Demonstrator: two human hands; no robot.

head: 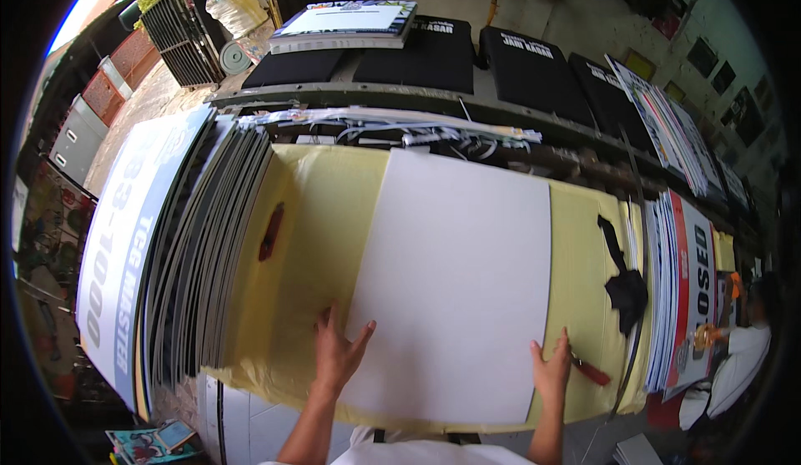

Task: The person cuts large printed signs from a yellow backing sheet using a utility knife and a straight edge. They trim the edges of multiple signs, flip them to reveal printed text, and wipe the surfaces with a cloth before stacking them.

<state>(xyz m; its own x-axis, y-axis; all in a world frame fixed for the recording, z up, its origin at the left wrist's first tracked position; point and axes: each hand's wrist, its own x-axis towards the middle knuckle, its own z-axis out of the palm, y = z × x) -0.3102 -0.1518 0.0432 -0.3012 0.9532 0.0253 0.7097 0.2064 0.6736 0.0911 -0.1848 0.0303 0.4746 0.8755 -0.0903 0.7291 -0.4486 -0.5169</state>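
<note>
A large blank white board [450, 264] lies flat across a yellow-covered table [313, 208]. By its lower left edge, my left hand [338, 349] has its fingers spread and holds nothing. At the lower right edge, my right hand [552, 368] also has its fingers apart and grips nothing; whether it touches the board cannot be told. Beside that hand lies a small red-handled tool [591, 372], partly behind the fingers. A red tool [271, 233], maybe a cutter, rests on the left of the cover. Black cloth [626, 296] lies on the right side.
Stacked printed boards [200, 246] stand at the left, and another stack of sign boards [669, 289] at the right. Behind the table are trimmed strips [388, 117] and black printed items [419, 58]. A person [732, 365] is at the far right.
</note>
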